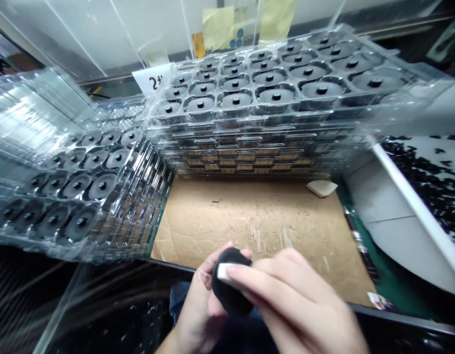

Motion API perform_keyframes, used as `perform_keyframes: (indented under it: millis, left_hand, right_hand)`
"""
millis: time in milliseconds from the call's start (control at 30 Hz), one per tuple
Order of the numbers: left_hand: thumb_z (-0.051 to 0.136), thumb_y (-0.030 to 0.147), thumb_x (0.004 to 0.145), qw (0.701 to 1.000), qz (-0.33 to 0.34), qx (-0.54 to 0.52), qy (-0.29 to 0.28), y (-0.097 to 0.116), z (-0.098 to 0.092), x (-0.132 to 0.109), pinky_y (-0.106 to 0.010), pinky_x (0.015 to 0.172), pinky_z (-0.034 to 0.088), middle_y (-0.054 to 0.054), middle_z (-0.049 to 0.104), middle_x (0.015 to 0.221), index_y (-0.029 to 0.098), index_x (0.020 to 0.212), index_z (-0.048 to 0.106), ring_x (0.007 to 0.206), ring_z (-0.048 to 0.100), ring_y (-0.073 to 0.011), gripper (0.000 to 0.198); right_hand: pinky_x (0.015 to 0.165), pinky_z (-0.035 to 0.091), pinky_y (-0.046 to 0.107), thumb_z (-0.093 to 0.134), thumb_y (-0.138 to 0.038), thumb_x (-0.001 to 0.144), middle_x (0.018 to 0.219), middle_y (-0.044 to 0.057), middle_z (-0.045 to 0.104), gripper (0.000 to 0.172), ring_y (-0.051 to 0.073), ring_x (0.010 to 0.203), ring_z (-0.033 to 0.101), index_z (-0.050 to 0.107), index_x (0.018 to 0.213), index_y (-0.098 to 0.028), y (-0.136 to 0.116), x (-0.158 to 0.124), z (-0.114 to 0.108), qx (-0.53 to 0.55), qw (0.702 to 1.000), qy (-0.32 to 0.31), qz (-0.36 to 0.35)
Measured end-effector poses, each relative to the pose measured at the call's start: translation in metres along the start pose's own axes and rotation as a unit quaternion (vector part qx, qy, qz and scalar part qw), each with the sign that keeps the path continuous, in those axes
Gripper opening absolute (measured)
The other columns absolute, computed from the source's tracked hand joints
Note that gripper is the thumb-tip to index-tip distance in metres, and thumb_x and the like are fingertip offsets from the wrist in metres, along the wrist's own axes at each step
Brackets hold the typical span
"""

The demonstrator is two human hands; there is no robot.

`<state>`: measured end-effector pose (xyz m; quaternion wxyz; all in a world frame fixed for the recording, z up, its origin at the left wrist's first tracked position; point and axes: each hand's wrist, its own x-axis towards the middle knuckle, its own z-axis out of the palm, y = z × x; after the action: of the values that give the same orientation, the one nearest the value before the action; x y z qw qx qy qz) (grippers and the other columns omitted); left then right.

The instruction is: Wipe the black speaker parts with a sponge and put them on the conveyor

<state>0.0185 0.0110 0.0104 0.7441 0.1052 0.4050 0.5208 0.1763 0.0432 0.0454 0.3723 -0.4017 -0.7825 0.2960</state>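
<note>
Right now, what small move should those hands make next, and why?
Probably turn the black rounded part slightly, I'd guess. The right hand lies across it, hiding much of its face, while the left hand cradles it from beneath. The pockets in view on the clear trays look filled, so setting it down seems premature.

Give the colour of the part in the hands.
The part is black, best seen in the head view.

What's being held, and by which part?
A black rounded part, held in both hands: the left hand cups its edge from the left, and the right hand lies across its top.
</note>
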Motion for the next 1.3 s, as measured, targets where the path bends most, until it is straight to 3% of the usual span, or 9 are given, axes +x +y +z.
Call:
perform_keyframes:
  millis: [200, 367, 533, 633, 733, 833, 1000, 1167, 1300]
  left_hand:
    - [0.076, 0.043, 0.056, 0.999, -0.021, -0.032, 0.024, -0.001, -0.012, 0.011, -0.032, 0.082, 0.049, -0.01, 0.063, 0.117, 0.024, 0.11, 0.064, 0.1, 0.061, -0.0255, 0.059]
    - [0.075, 0.039, 0.059, 0.997, -0.04, -0.06, -0.008, 0.001, -0.012, 0.011, -0.038, 0.092, 0.044, -0.012, 0.06, 0.123, 0.025, 0.111, 0.063, 0.11, 0.056, -0.029, 0.055]
    - [0.077, 0.039, 0.058, 0.999, -0.038, -0.013, 0.005, -0.003, -0.005, 0.013, -0.037, 0.088, 0.046, -0.012, 0.059, 0.123, 0.023, 0.113, 0.061, 0.108, 0.057, -0.0294, 0.06]
    - [0.075, 0.039, 0.062, 0.999, -0.038, -0.011, 0.007, -0.007, -0.002, 0.012, -0.038, 0.094, 0.042, -0.01, 0.065, 0.113, 0.023, 0.111, 0.062, 0.106, 0.057, -0.0268, 0.053]
    - [0.075, 0.031, 0.065, 0.998, -0.056, -0.012, 0.015, -0.006, -0.003, 0.01, -0.036, 0.1, 0.036, -0.006, 0.067, 0.108, 0.024, 0.105, 0.065, 0.106, 0.057, -0.0238, 0.043]
    - [0.08, 0.032, 0.056, 0.999, -0.042, -0.008, 0.033, -0.004, -0.003, 0.008, -0.034, 0.096, 0.039, -0.002, 0.069, 0.104, 0.028, 0.099, 0.067, 0.099, 0.06, -0.022, 0.045]
    - [0.08, 0.035, 0.056, 0.999, -0.048, -0.001, -0.015, 0.001, 0.01, 0.005, -0.033, 0.101, 0.035, -0.003, 0.07, 0.093, 0.023, 0.086, 0.071, 0.1, 0.06, -0.0211, 0.034]
    - [0.088, 0.034, 0.033, 0.995, -0.08, -0.047, -0.026, 0.004, 0.005, 0.006, -0.028, 0.079, 0.048, -0.002, 0.072, 0.096, 0.028, 0.094, 0.07, 0.085, 0.065, -0.0189, 0.063]
    - [0.089, 0.031, 0.032, 0.993, -0.102, -0.05, -0.008, 0.003, 0.003, 0.005, -0.023, 0.078, 0.047, -0.003, 0.073, 0.097, 0.025, 0.091, 0.071, 0.085, 0.064, -0.0163, 0.062]
  right_hand:
    - [0.063, 0.053, 0.027, 0.048, -0.029, 0.088, 0.094, 0.003, 0.07, 0.021, 0.017, 0.082, 0.066, 0.067, 0.098, -0.025, 0.057, -0.016, 0.022, 0.029, 0.98, -0.043, 0.194]
    - [0.066, 0.056, 0.033, 0.054, -0.031, 0.084, 0.085, 0.003, 0.072, 0.02, 0.02, 0.075, 0.068, 0.07, 0.094, -0.023, 0.089, -0.054, 0.046, 0.013, 0.974, -0.029, 0.225]
    - [0.061, 0.054, 0.024, 0.048, -0.029, 0.089, 0.102, 0.004, 0.068, 0.023, 0.018, 0.087, 0.066, 0.063, 0.106, -0.024, 0.051, -0.034, 0.029, 0.01, 0.973, 0.059, 0.222]
    - [0.069, 0.051, 0.025, 0.048, -0.018, 0.087, 0.097, 0.003, 0.068, 0.025, 0.015, 0.082, 0.064, 0.059, 0.109, -0.021, 0.015, -0.01, 0.021, -0.002, 0.989, 0.116, 0.094]
    - [0.073, 0.048, 0.028, 0.047, -0.009, 0.083, 0.09, 0.003, 0.069, 0.028, 0.014, 0.076, 0.062, 0.06, 0.106, -0.017, -0.006, 0.003, 0.021, 0.015, 0.998, 0.053, -0.007]
    - [0.065, 0.046, 0.027, 0.044, -0.009, 0.084, 0.083, 0.0, 0.068, 0.024, 0.013, 0.068, 0.059, 0.062, 0.096, -0.02, -0.011, 0.008, 0.022, 0.027, 0.998, -0.055, 0.02]
    - [0.067, 0.046, 0.03, 0.043, -0.01, 0.085, 0.082, 0.005, 0.066, 0.027, 0.015, 0.069, 0.058, 0.059, 0.105, -0.013, -0.011, 0.007, 0.023, 0.001, 0.998, 0.054, -0.028]
    - [0.064, 0.045, 0.026, 0.046, -0.009, 0.085, 0.079, 0.0, 0.065, 0.025, 0.013, 0.066, 0.057, 0.057, 0.103, -0.021, -0.002, -0.017, 0.002, -0.028, 0.997, -0.073, -0.016]
    - [0.059, 0.04, 0.029, 0.045, -0.012, 0.087, 0.073, 0.0, 0.061, 0.025, 0.014, 0.058, 0.05, 0.054, 0.109, -0.018, -0.002, -0.023, -0.009, -0.126, 0.99, -0.057, 0.012]
